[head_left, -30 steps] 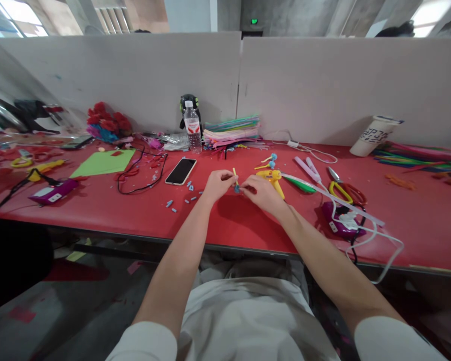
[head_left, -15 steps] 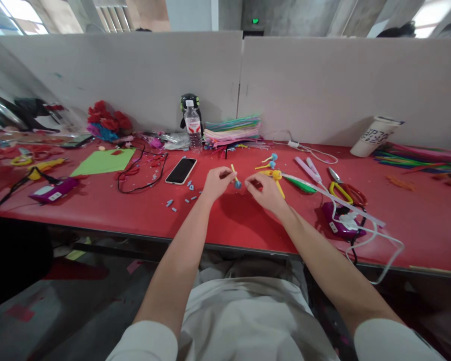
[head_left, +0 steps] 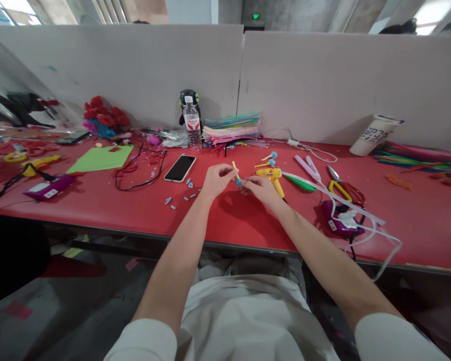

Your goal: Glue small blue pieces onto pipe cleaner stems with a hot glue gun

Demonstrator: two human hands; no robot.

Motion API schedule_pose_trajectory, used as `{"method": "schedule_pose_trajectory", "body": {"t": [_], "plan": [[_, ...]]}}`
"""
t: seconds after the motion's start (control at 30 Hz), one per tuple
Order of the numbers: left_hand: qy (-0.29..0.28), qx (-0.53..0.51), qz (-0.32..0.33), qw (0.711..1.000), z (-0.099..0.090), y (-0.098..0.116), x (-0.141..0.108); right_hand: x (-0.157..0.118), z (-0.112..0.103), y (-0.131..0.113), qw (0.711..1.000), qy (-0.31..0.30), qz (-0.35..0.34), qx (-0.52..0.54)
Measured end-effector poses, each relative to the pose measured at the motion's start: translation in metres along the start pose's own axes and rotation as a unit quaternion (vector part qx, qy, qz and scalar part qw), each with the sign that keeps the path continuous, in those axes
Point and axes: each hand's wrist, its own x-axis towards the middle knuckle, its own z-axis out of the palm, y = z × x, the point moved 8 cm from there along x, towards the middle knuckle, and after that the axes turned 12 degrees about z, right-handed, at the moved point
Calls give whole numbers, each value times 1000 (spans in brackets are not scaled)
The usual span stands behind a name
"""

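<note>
My left hand (head_left: 220,179) is closed in a pinch on a thin yellow stem (head_left: 234,165) with a small blue tip (head_left: 238,182) pointing down. My right hand (head_left: 261,188) has its fingertips pinched together against that blue tip; whatever lies between them is too small to make out. Two similar blue-tipped yellow stems (head_left: 272,163) lie beyond my right hand. Just behind that hand rests a yellow glue gun (head_left: 271,173). Small blue-grey pieces (head_left: 168,201) are scattered left of my left forearm.
A phone (head_left: 180,168), a water bottle (head_left: 193,124) and bundled pipe cleaners (head_left: 233,129) stand or lie toward the partition. On the right are scissors (head_left: 340,185), a purple box (head_left: 340,220) with a white cable, and a tilted cup (head_left: 374,135). Green paper (head_left: 99,158) lies left.
My right hand has moved left, so its fingertips now meet the blue tip of the stem. My left hand stays nearly in place, still holding the stem.
</note>
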Motion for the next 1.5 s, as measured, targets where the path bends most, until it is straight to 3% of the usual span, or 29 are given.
{"method": "schedule_pose_trajectory", "body": {"t": [0.5, 0.8, 1.5], "plan": [[-18, 7, 5, 1000, 4, 0, -1, 4, 0, 6, 1000, 4, -8, -21], [-20, 3, 2, 1000, 5, 1, -1, 1, -3, 6, 999, 10, 35, 15], [-52, 10, 9, 999, 13, 1, -4, 4, -7, 9, 997, 53, 13, -56]]}}
